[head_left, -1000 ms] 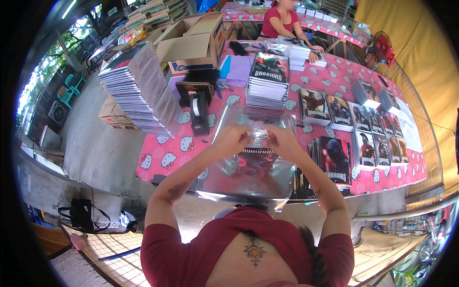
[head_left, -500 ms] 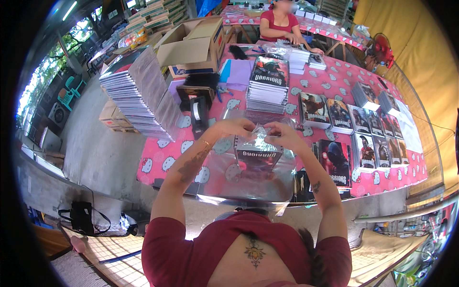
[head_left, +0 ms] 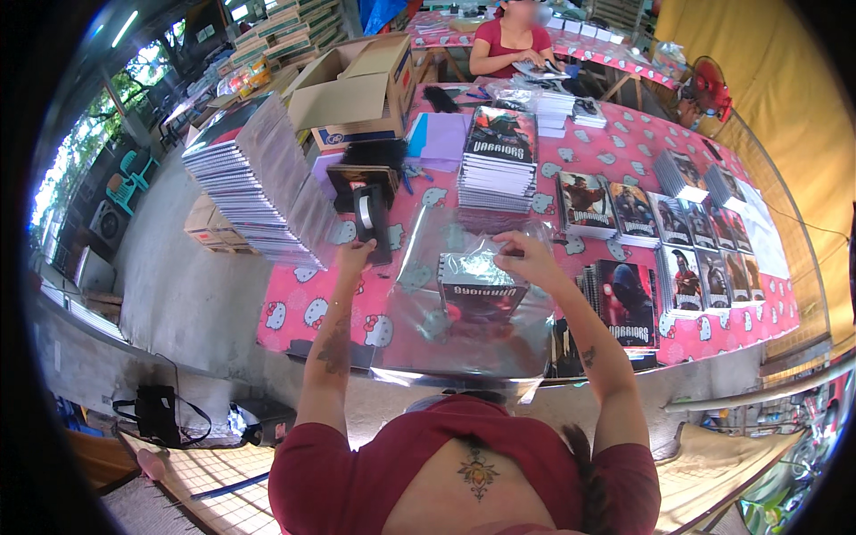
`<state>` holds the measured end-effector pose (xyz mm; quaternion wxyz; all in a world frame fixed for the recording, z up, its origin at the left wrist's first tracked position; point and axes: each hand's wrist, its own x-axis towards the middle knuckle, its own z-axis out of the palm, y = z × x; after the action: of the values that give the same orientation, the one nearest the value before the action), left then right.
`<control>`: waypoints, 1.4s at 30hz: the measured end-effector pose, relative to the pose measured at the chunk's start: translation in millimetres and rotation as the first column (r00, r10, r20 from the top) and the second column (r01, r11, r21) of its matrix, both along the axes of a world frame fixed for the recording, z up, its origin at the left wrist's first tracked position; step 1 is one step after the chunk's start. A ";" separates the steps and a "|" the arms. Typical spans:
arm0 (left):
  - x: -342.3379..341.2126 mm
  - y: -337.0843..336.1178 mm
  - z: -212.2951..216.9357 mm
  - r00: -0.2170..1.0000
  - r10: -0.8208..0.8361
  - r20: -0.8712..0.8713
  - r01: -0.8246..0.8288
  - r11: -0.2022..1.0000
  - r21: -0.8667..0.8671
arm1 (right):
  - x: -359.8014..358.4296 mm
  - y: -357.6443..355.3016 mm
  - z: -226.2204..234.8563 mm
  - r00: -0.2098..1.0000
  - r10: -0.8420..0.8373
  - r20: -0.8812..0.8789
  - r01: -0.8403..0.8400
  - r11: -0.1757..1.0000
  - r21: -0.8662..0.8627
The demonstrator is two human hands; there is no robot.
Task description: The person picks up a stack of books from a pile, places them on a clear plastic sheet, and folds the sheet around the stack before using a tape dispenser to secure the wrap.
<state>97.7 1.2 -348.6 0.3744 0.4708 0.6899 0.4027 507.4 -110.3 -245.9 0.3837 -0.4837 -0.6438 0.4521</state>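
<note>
My left hand [head_left: 357,253] has its fingers closed at the near end of a black tape dispenser [head_left: 372,223]; any tape between the fingertips is too small to see. My right hand [head_left: 528,256] pinches the clear plastic film [head_left: 419,276] over the top of a spiral-bound notebook stack [head_left: 481,294], whose dark cover faces me upside down. The film spreads wide around the stack and hangs over the table's near edge.
At left stands a tall leaning stack of wrapped notebooks [head_left: 259,178]. Behind are an open carton [head_left: 357,98] and another notebook stack [head_left: 499,165]. Several notebook piles [head_left: 633,214] cover the right side. A person [head_left: 514,45] sits across the pink table [head_left: 615,147].
My left hand has let go of the film and moved left to the tape dispenser. My right hand stays at the film. The person opposite has shifted and now handles papers.
</note>
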 end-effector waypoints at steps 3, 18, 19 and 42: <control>2.1 -0.2 -19.6 0.900 0.022 0.436 -0.085 0.988 0.125 | 0.1 1.0 -2.2 1.000 0.000 0.016 0.000 1.000 -0.011; 111.7 -34.6 172.3 0.484 -0.487 -0.727 0.865 0.389 0.316 | 0.2 -0.6 -0.1 1.000 0.016 0.000 -0.016 0.999 -0.040; 139.8 -33.3 199.4 0.293 -0.645 -0.706 0.955 0.224 0.192 | 1.3 -1.3 0.9 1.000 0.018 0.008 -0.018 0.999 -0.038; 132.6 -129.0 1.5 0.690 -0.606 0.396 0.563 0.793 0.234 | -9.6 -52.3 -76.9 0.932 -0.210 -0.296 0.193 0.978 -0.085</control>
<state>230.3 -127.8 -347.1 0.6096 0.5762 0.3775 0.3923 497.8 -162.6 -322.8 0.5086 -0.4823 -0.5118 0.4967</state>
